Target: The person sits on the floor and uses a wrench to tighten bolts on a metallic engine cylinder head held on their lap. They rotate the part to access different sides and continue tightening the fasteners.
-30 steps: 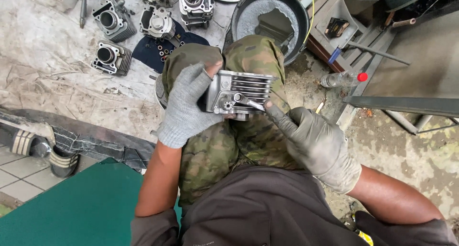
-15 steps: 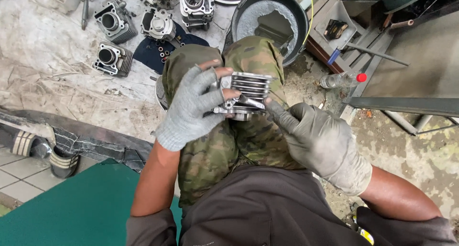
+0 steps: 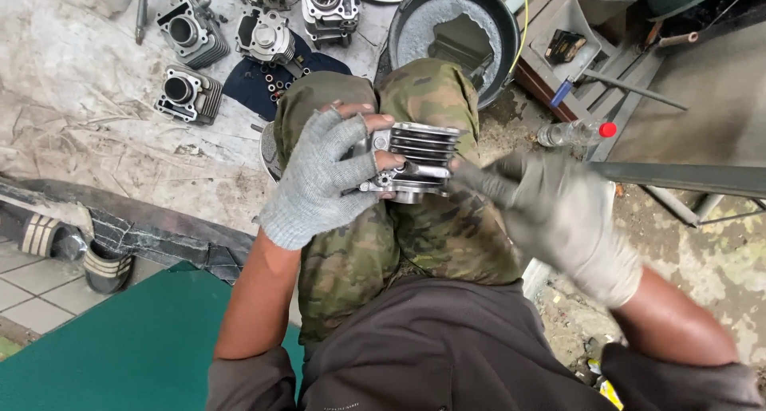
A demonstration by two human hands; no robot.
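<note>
Left hand (image 3: 323, 175): I see it in a grey fingerless glove, clenched around one end of the finned metal cylinder (image 3: 416, 160).
Right hand (image 3: 558, 211): gloved and blurred; its fingertips are at the cylinder's other end, but I cannot tell if they grip it.
Cylinder: held over my knees, above the lap.
Handling: I judge it heavy, rigid, likely greasy; the thin fins could bend, so hold the solid ends.
Surface: dirty cloth-covered floor (image 3: 72, 124) with more cylinders (image 3: 185, 93).
Room: cluttered workshop, dark basin (image 3: 495, 20) ahead, plastic bottle (image 3: 574, 132) beside.
</note>
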